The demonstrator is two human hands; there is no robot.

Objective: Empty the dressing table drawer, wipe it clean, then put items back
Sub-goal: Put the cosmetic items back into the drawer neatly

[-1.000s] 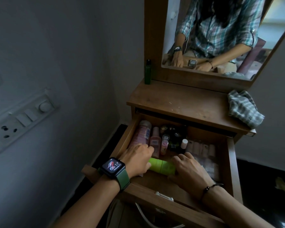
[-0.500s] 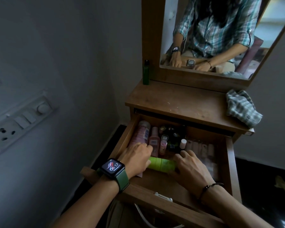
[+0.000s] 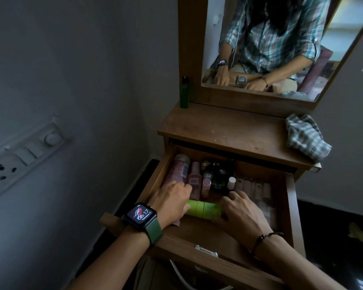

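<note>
Left hand [image 3: 172, 199] wears watch [image 3: 139, 214] reading 06:17.

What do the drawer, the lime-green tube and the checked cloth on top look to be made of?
Drawer: wood or wood-look board, matte brown, with faint grain on its side wall. Lime-green tube: probably plastic, smooth with a slight sheen; it lies between both hands. Checked cloth: woven fabric, soft and crumpled into folds.

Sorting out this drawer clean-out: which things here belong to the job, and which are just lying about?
Job:
- open drawer
- light green bottle, lying between left hand and right hand
- pink bottles
- checked cloth on the tabletop

Lying about:
- dark green bottle
- mirror
- wall switchboard
</note>
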